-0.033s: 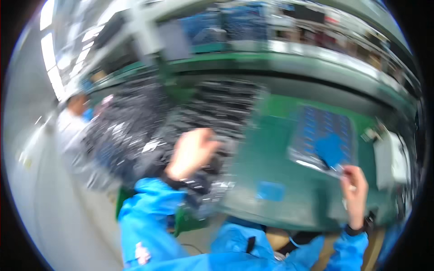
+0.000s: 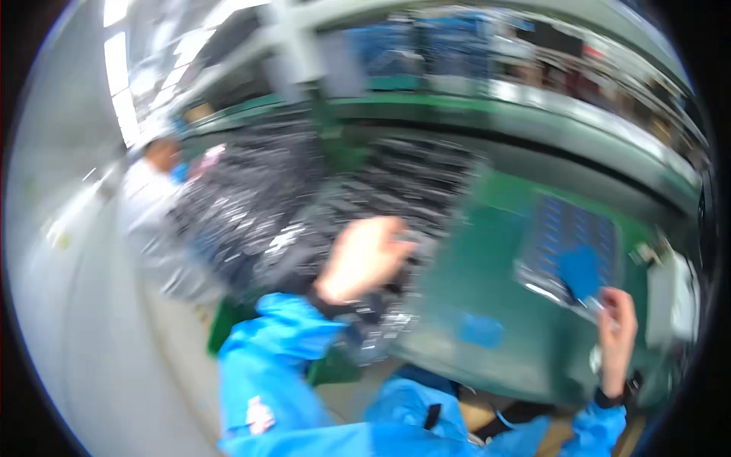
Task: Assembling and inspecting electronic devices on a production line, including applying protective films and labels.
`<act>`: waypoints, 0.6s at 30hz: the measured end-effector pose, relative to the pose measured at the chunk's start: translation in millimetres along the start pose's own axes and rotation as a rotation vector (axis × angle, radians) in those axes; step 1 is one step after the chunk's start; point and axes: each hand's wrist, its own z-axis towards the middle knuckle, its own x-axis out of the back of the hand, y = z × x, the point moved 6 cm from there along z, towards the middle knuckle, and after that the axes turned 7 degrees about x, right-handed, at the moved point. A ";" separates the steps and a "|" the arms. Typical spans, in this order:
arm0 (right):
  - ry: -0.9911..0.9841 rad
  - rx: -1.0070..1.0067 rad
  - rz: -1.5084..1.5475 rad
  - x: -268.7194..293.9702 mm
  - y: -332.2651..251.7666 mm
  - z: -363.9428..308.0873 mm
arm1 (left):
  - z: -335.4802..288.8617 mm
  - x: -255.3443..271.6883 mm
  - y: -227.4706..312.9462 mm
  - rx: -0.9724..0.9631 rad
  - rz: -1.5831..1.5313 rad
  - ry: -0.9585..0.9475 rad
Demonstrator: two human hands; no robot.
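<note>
My left hand (image 2: 364, 259) is over a row of dark, plastic-wrapped pieces (image 2: 411, 179) at the middle left of the table. Motion smears its fingers, so their grip does not show. At the right, my right hand (image 2: 617, 324) pinches the near corner of a clear plastic bag (image 2: 544, 289). In that bag lies a flat dark tray with rows of small blue parts (image 2: 560, 221). A blue piece (image 2: 580, 273) sits on the bag's near half; whether it is inside or on top, I cannot tell.
Left of the row is a heap of dark plastic-wrapped goods (image 2: 255, 198). A blue square (image 2: 481, 330) lies on the green table (image 2: 449, 305). A white box-shaped device (image 2: 674, 297) stands at the right edge. Behind runs a loaded shelf (image 2: 502, 107). A person in white (image 2: 156, 190) is at far left.
The whole view has shifted, so table, goods and both hands sit further right and slightly lower. The right hand stays at the bag's corner.
</note>
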 end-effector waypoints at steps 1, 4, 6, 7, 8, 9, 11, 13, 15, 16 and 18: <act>-0.008 0.047 -0.021 5.6 21.9 4.0 | -7.0 -0.6 14.5 0.001 -0.069 -0.042; -0.094 0.259 -0.282 -0.7 82.4 20.9 | -51.1 3.3 64.8 -0.215 -0.228 -0.047; -0.202 0.294 -0.339 -20.2 108.0 30.4 | -89.2 4.3 83.1 -0.249 -0.288 -0.076; -0.202 0.317 -0.331 -27.0 114.6 34.7 | -101.5 4.7 87.7 -0.221 -0.318 -0.122; -0.180 0.314 -0.313 -31.4 120.1 37.7 | -113.1 5.0 90.5 -0.195 -0.350 -0.173; -0.157 0.301 -0.300 -32.0 121.0 36.2 | -123.5 5.1 91.2 -0.193 -0.349 -0.166; -0.172 0.294 -0.286 -25.6 109.6 36.3 | -130.3 -2.2 91.6 -0.172 -0.442 -0.196; -0.079 0.354 -0.325 -18.9 101.9 37.5 | -131.6 -7.6 98.6 -0.144 -0.549 -0.255; 0.032 0.400 -0.422 -22.7 92.4 40.1 | -132.6 -19.3 117.0 -0.119 -0.683 -0.278; 0.193 0.562 -0.455 -30.1 77.7 39.2 | -135.7 -29.0 123.2 -0.116 -0.734 -0.304; 0.062 0.526 -0.417 -34.5 56.5 47.2 | -140.9 -41.3 140.1 -0.086 -0.750 -0.424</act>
